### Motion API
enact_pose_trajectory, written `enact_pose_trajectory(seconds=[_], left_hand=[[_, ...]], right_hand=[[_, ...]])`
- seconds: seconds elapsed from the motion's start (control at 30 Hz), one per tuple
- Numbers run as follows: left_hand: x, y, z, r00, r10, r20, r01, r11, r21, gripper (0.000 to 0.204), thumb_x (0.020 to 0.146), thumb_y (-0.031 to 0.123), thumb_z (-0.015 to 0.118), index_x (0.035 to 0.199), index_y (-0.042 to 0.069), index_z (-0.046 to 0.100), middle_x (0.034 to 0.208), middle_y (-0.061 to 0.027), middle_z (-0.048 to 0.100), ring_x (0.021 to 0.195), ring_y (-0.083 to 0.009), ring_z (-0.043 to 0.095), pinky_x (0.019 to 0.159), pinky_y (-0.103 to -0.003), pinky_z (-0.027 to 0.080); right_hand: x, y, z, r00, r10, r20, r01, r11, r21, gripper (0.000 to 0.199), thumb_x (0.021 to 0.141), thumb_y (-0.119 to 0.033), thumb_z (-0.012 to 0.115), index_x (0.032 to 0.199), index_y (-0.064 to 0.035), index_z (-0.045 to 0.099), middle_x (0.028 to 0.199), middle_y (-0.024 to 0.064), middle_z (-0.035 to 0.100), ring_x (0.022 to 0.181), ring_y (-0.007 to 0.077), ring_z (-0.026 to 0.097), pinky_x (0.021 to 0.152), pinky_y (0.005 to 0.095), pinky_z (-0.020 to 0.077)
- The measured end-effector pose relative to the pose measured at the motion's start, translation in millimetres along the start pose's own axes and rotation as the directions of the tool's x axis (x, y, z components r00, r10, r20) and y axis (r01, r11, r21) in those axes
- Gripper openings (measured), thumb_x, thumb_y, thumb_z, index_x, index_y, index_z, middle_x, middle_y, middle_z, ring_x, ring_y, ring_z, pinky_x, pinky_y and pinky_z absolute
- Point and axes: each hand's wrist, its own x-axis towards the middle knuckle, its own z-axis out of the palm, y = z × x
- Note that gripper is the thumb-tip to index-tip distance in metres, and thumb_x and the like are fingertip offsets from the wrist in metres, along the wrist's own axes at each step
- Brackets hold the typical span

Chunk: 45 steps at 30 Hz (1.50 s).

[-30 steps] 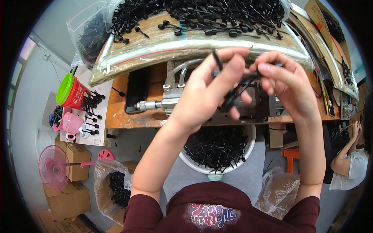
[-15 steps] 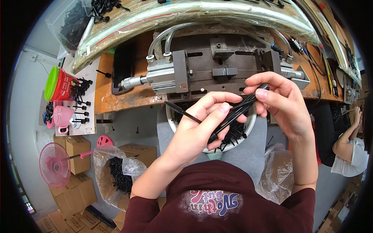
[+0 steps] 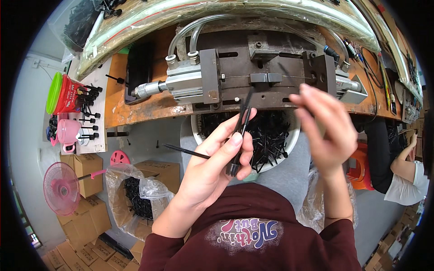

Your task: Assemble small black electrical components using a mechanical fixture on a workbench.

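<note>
My left hand (image 3: pixel 214 156) is closed round several black mascara wands (image 3: pixel 244 118), their thin ends pointing up toward the machine. One more wand (image 3: pixel 185 151) sticks out to the left from behind the same hand. Smeared by motion, my right hand (image 3: pixel 327 124) is raised in front of the machine's right side. A thin dark wand (image 3: pixel 289 74) shows blurred at its fingertips, angled up toward the metal block. Below the hands, a white tub (image 3: pixel 293 156) on my lap holds many black wands (image 3: pixel 266 140).
Ahead stands a dark metal fixture (image 3: pixel 244 58) with air cylinders (image 3: pixel 185 81) on a wooden bench (image 3: pixel 120 106). At left are a red cup (image 3: pixel 68 95), a pink mug (image 3: pixel 68 132) and a pink fan (image 3: pixel 61 187). A lined carton (image 3: pixel 118 205) holds more wands. Another person (image 3: pixel 407 171) sits at right.
My hands have moved apart. The right has left the bundle with a single wand, and the left has tipped its wands more upright. My view has shifted slightly.
</note>
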Motion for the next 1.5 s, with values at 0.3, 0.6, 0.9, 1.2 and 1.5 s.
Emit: enact_pose_trajectory(seconds=[0.3, 0.6, 0.9, 1.2, 1.5], left_hand=[[0, -2, 0, 0.998, 0.042, 0.042, -0.042, 0.999, 0.011, 0.021, 0.104, 0.026, 0.04, 0.098, 0.006, 0.044, 0.081, -0.0051, 0.047, 0.061, -0.013, 0.05, 0.046, -0.026, 0.043], [6, -3, -2, 0.982, 0.185, -0.026, -0.181, 0.977, 0.11, 0.023, 0.105, 0.027, 0.036, 0.098, 0.006, 0.044, 0.077, -0.0052, 0.045, 0.06, -0.0143, 0.051, 0.049, -0.027, 0.045], [11, -5, -3, 0.956, 0.294, 0.002, -0.285, 0.925, 0.25, 0.019, 0.104, 0.024, 0.035, 0.102, 0.007, 0.042, 0.095, -0.0156, 0.059, 0.089, -0.0271, 0.065, 0.077, -0.038, 0.055], [22, -14, -1, 0.89, 0.44, 0.121, -0.456, 0.845, 0.279, 0.018, 0.104, 0.021, 0.03, 0.102, 0.007, 0.04, 0.125, -0.0343, 0.054, 0.119, -0.0342, 0.056, 0.106, -0.045, 0.04], [19, -17, 3, 0.964, 0.261, 0.045, -0.259, 0.891, 0.374, 0.023, 0.105, 0.023, 0.037, 0.105, 0.003, 0.048, 0.096, -0.0105, 0.061, 0.079, -0.01, 0.061, 0.064, -0.023, 0.05]], right_hand=[[-23, -3, 52, 0.992, -0.097, 0.078, 0.115, 0.954, -0.278, 0.028, 0.073, 0.006, 0.073, 0.101, 0.0071, 0.068, 0.111, 0.0195, 0.067, 0.089, 0.0263, 0.07, 0.073, 0.0301, 0.0577], [-4, -8, 43, 0.985, -0.04, 0.168, 0.105, 0.911, -0.399, 0.024, 0.072, 0.001, 0.07, 0.096, 0.0021, 0.069, 0.112, 0.0132, 0.068, 0.073, 0.0193, 0.066, 0.061, 0.028, 0.0506], [-1, -16, 41, 0.981, 0.015, 0.195, 0.076, 0.89, -0.45, 0.026, 0.07, 0.001, 0.071, 0.096, -0.0002, 0.07, 0.11, 0.0087, 0.069, 0.059, 0.0144, 0.058, 0.054, 0.0272, 0.0459], [0, -45, 15, 0.958, -0.089, 0.273, 0.073, 0.995, 0.069, 0.032, 0.065, -0.001, 0.07, 0.097, 0.0009, 0.069, 0.095, 0.0117, 0.067, 0.069, 0.0194, 0.065, 0.06, 0.0294, 0.054], [3, -40, 0, 0.957, 0.097, 0.275, -0.189, 0.924, 0.333, 0.034, 0.062, 0.003, 0.077, 0.094, 0.0024, 0.068, 0.102, 0.015, 0.066, 0.083, 0.0229, 0.067, 0.069, 0.031, 0.0557]])
